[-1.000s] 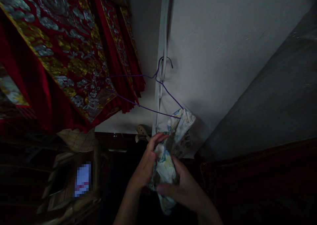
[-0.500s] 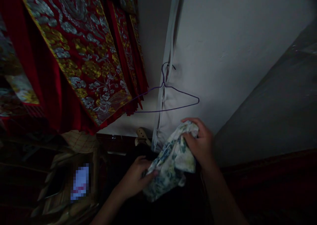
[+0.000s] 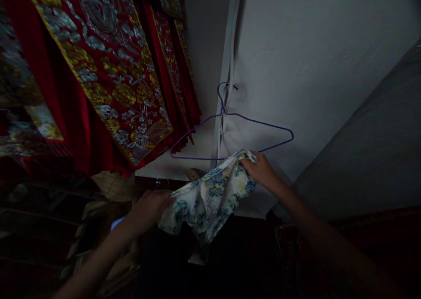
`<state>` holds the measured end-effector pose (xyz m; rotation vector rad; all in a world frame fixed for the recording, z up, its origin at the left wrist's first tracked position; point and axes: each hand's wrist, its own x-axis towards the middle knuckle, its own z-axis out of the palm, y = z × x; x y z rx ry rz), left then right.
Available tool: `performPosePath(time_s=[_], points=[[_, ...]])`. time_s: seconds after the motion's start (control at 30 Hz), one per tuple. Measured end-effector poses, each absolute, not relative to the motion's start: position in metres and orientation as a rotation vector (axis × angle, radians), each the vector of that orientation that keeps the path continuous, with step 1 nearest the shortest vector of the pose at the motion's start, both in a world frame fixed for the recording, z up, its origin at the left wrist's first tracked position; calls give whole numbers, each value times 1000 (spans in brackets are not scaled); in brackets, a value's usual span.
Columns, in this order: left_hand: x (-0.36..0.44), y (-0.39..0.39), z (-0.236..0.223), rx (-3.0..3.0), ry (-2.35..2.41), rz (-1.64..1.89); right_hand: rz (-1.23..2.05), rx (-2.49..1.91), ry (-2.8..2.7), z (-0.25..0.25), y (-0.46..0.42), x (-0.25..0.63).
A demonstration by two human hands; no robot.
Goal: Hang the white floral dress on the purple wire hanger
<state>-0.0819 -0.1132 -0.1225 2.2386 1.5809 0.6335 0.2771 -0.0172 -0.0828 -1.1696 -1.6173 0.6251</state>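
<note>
A white floral cloth (image 3: 213, 189) with blue, green and yellow flowers is stretched between my two hands; whether it is a garment I cannot make out. My left hand (image 3: 156, 204) is closed on its left end. The upper right corner is pinched in my right hand (image 3: 258, 167). Just above and behind the cloth, a purple wire hanger (image 3: 259, 122) hangs by its hook from a nail in the wall. The cloth's top edge covers part of the hanger's bottom bar.
Red embroidered hangings (image 3: 131, 84) with gold and silver patterns drape at the left. A wooden chair (image 3: 82, 215) stands below them, with a lit screen (image 3: 116, 223) partly behind my left arm. White cable (image 3: 231, 40) runs down the pale wall (image 3: 296, 62).
My hands have moved apart and the bunched cloth is now spread wider between them. It has come up in front of the hanger's lower bar. The hanger shows larger and turned more face-on.
</note>
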Motion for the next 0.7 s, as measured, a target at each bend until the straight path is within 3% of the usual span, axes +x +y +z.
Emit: performPosePath(time_s=[0.1, 0.2, 0.37, 0.53, 0.7], points=[[-80, -87, -93, 2402, 1524, 733, 673, -1165, -1629, -65, -26, 283], [-72, -65, -55, 2448, 1460, 1049, 704, -1174, -1585, -60, -29, 283], [-63, -50, -19, 2421, 1709, 1397, 755, -1143, -1554, -76, -35, 271], [-38, -31, -1, 2579, 1567, 1308, 794, -1066, -1562, -79, -34, 256], [-22, 3, -1, 2853, 1532, 829, 688, -1018, -1502, -70, -45, 262]])
